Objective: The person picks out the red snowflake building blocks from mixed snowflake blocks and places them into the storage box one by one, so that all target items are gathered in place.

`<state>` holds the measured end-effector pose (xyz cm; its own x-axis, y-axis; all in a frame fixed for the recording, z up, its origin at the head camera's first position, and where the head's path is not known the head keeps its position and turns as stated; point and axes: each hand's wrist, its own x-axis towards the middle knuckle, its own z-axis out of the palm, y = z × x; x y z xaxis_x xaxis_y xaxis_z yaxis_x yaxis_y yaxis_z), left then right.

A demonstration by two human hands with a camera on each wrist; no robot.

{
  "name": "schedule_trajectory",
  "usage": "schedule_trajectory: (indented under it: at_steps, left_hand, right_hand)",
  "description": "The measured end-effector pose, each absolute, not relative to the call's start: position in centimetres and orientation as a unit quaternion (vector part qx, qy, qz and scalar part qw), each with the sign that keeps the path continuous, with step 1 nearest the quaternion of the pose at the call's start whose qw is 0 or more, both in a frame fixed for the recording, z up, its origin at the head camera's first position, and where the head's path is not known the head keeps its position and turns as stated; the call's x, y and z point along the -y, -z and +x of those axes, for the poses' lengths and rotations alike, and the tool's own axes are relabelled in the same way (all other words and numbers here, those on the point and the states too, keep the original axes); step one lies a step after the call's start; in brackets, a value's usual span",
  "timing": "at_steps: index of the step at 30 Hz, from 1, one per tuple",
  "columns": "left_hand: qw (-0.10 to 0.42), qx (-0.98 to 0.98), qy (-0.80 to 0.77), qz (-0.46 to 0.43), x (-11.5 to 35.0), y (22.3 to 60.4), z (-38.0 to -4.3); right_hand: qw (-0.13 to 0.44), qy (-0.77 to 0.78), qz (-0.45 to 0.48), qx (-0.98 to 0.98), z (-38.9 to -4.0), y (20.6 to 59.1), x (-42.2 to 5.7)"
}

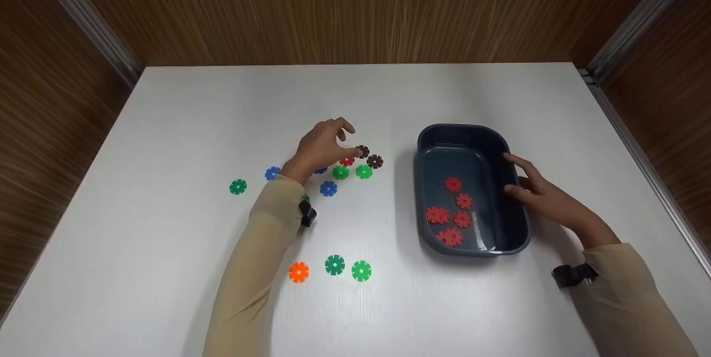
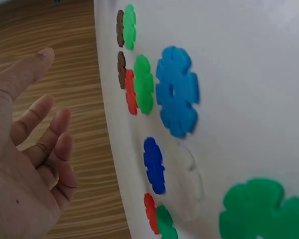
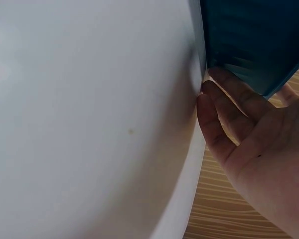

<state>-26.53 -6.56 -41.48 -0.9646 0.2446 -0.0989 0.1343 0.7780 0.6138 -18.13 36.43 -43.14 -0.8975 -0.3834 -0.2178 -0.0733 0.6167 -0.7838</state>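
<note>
My left hand (image 1: 322, 143) hovers over a loose group of flower-shaped plastic discs, its fingers loosely bent. In the left wrist view nothing sits between its fingers. Nearest its thumb are a red disc (image 1: 347, 161) and a brown disc (image 1: 362, 151), with a second brown disc (image 1: 375, 161) beside them. Two light green discs, one of them this green disc (image 1: 364, 172), lie just in front. On the right, my right hand (image 1: 547, 199) holds the side wall of a dark blue bin (image 1: 519, 235), thumb and index over the rim, other fingers against its outside. Several red discs (image 1: 462, 220) lie inside.
Blue discs, one of them this blue disc (image 1: 328, 189), lie by the left forearm. A dark green disc (image 1: 238, 186) is farther left. Near the front are an orange disc (image 1: 299, 272) and two green ones. Wooden panels (image 1: 355, 13) border the white table (image 1: 139, 262).
</note>
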Motion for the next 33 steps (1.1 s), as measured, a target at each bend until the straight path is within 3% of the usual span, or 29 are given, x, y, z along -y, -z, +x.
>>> schedule_trajectory:
  at_steps: [6, 33]
  left_hand:
    - [0.079, -0.948, -0.292, 0.100, 7.2, 42.3, -26.5]
    - [0.132, -0.953, -0.257, 0.092, 7.6, 43.6, -26.5]
  right_hand:
    - [0.183, 0.423, -0.131, -0.878, -18.0, 43.1, -36.5]
    - [0.182, 0.413, -0.127, -0.883, -18.2, 43.4, -36.5]
